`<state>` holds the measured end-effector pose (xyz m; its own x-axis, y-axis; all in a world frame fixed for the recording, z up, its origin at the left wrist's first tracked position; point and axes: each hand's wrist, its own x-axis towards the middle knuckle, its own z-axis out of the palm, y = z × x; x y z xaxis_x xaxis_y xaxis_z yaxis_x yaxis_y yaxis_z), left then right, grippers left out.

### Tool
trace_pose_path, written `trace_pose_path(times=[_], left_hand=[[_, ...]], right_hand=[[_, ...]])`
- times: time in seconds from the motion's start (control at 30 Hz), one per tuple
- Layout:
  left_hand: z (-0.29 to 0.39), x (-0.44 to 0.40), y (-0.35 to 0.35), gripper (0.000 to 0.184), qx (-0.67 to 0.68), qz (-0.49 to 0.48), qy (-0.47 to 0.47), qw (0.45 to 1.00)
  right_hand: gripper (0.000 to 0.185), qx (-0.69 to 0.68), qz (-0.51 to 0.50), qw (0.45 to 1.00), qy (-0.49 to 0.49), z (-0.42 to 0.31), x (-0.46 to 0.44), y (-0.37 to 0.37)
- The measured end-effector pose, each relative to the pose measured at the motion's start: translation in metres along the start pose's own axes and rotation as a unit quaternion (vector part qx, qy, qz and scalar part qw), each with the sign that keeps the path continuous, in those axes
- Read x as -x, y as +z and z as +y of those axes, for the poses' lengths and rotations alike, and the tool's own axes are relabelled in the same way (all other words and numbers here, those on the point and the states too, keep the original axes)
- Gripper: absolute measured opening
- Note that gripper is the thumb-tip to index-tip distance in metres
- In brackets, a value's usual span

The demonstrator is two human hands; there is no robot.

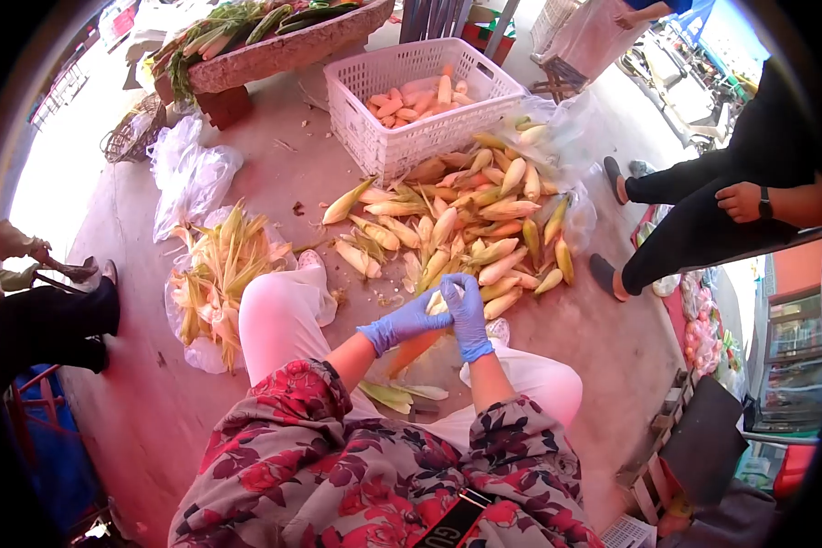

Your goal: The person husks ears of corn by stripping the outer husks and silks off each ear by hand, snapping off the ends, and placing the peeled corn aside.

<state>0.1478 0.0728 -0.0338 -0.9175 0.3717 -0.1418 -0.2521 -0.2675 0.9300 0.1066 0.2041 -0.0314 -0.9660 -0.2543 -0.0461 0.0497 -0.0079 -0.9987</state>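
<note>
In blue gloves, my left hand (405,323) and my right hand (468,316) meet over my lap. Between them shows a pale ear of corn (437,303), mostly hidden by the fingers. My left hand is closed around its lower part. The fingers of my right hand are bent and pinched against its upper end. Just beyond the hands lies a big pile of corn ears in their husks (507,210). Loose green husk leaves (388,395) lie on the ground between my legs.
Behind the pile stands a white plastic crate (374,144) holding peeled corn. A heap of stripped husks (224,274) lies on plastic at left, near a white plastic bag (192,169). People stand at both sides; a stone trough (283,55) bears vegetables.
</note>
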Motion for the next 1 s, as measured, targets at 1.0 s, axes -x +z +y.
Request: trace_pose_path(times=[1.0], left_hand=[[0.151, 0.063, -0.147, 0.051, -0.595, 0.378, 0.151, 0.693]], right_hand=[[0.019, 0.11, 0.015, 0.87, 0.481, 0.231, -0.034, -0.049]])
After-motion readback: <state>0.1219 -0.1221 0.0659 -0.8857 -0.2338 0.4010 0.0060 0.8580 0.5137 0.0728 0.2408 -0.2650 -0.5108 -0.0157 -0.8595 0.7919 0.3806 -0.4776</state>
